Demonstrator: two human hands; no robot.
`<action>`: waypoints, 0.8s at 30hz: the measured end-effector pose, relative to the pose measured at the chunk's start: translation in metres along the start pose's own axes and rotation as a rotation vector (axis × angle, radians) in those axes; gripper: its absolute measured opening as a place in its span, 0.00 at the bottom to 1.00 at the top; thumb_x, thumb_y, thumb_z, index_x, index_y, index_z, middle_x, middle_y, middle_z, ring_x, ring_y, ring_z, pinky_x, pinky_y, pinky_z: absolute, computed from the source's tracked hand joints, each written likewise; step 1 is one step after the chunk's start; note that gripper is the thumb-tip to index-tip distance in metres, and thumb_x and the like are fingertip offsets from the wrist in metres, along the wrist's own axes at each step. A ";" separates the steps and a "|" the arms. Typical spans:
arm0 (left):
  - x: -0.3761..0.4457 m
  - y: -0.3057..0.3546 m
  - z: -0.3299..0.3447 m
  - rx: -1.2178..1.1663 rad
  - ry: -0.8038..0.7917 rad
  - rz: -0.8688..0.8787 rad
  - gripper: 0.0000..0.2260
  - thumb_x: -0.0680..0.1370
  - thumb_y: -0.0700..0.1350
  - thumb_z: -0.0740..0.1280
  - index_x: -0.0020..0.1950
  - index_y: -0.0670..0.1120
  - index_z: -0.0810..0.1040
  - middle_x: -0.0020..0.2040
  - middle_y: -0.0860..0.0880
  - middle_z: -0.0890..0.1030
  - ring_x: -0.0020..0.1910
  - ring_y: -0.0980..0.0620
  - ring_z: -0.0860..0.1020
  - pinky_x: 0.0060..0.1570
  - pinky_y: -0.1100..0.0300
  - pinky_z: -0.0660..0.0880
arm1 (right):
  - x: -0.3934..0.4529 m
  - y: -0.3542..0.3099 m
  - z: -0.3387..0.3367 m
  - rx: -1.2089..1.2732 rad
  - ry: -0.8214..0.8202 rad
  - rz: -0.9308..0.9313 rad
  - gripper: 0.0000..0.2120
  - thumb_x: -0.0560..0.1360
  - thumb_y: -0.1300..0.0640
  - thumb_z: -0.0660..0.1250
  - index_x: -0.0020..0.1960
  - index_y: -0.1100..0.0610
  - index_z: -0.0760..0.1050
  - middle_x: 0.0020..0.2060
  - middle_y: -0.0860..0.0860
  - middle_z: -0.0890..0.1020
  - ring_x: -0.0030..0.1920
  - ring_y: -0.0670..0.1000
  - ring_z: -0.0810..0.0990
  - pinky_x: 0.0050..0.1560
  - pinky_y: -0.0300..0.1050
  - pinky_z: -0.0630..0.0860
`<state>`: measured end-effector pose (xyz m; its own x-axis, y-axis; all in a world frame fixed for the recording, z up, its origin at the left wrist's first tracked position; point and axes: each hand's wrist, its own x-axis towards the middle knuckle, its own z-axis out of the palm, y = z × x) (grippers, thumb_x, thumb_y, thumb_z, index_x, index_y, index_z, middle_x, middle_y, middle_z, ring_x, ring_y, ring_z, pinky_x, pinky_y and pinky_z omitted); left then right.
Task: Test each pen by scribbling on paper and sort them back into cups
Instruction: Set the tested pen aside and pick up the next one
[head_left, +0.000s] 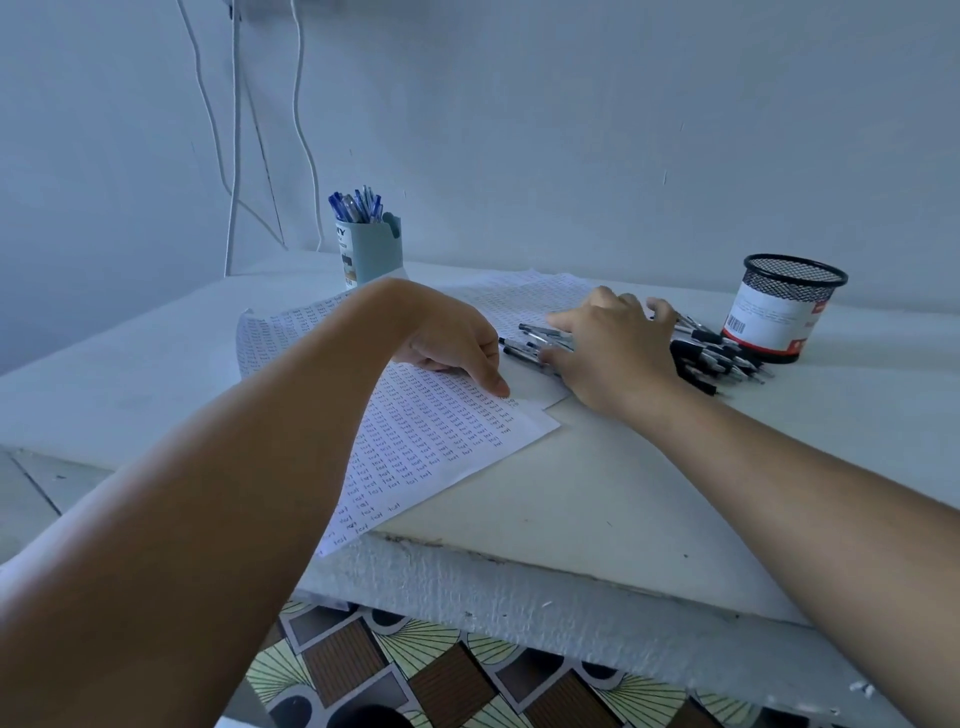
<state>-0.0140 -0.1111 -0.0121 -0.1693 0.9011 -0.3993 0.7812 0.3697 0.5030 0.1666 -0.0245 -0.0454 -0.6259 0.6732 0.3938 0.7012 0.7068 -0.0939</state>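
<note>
1. Nearest, the white sheet of paper covered in rows of small handwritten "test" marks (431, 441) lies slantwise across the white foam-like tabletop (597, 499), one corner overhanging the near edge. The writing fills most of it, so I judge that many pens are already tested.
2. The left hand (457, 343) rests on the paper with fingers loosely curled and the thumb tip pressed flat to the sheet; it holds no pen.
3. The right hand (618, 348) lies palm down, fingers spread, over the loose heap of black-and-clear ballpoint pens (722, 358) just past the paper's right edge. Whether it pinches one I cannot tell.
4. The heap's pens lie flat, long axes roughly left to right across the tabletop, slightly fanned; on the right side thin tips point towards the right edge.
5. Just beyond, the black mesh cup with a red-and-white label (779, 312) stands upright; no pens show above its rim.
6. Farthest, near the back edge, the pale blue cup (371, 249) holds blue pens (358, 205) upright. The black pens remain unsorted.
</note>
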 end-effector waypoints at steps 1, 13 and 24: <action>-0.001 0.000 0.000 -0.024 0.012 0.004 0.10 0.76 0.45 0.77 0.47 0.45 0.76 0.35 0.52 0.75 0.31 0.57 0.70 0.31 0.68 0.68 | 0.001 -0.004 0.000 -0.020 0.013 -0.017 0.13 0.81 0.42 0.66 0.64 0.43 0.80 0.62 0.52 0.74 0.68 0.56 0.70 0.75 0.60 0.51; -0.032 -0.089 -0.045 -0.015 0.858 -0.128 0.05 0.79 0.38 0.64 0.53 0.43 0.78 0.51 0.44 0.80 0.48 0.46 0.78 0.41 0.58 0.75 | 0.027 -0.104 0.017 0.406 -0.101 -0.331 0.18 0.84 0.45 0.62 0.72 0.48 0.70 0.63 0.51 0.77 0.62 0.53 0.78 0.59 0.54 0.77; -0.019 -0.132 -0.041 0.100 0.809 -0.278 0.11 0.83 0.48 0.63 0.60 0.47 0.83 0.58 0.48 0.82 0.55 0.47 0.77 0.52 0.56 0.72 | 0.029 -0.124 0.036 0.089 -0.084 -0.470 0.21 0.81 0.33 0.57 0.43 0.49 0.70 0.42 0.49 0.74 0.45 0.51 0.74 0.48 0.50 0.72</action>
<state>-0.1385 -0.1675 -0.0392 -0.7090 0.6792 0.1898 0.6904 0.6137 0.3831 0.0498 -0.0848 -0.0552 -0.8958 0.2892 0.3375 0.3062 0.9520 -0.0031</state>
